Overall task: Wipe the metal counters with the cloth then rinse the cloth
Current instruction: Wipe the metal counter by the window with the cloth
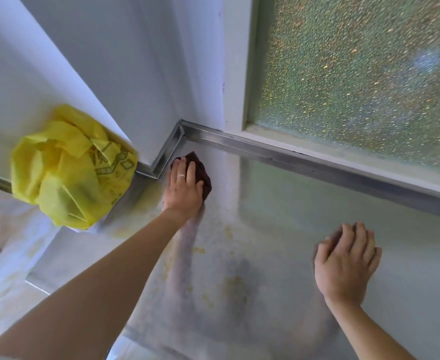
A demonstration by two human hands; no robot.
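A dark brown cloth (204,175) lies on the metal counter (278,203) in the far corner, close to the raised metal rim. My left hand (184,188) presses flat on it with straight fingers; a ring shows on one finger. Much of the cloth is hidden under the palm. My right hand (346,263) rests flat on the bare counter further right and nearer to me, holding nothing. Yellowish smears and specks mark the counter between my arms.
A crumpled yellow plastic bag (71,170) sits at the left beside the wall corner. A frosted window (356,74) stands behind the counter's back rim (304,157). White wall panels close the corner. The counter's left edge drops off near the bag.
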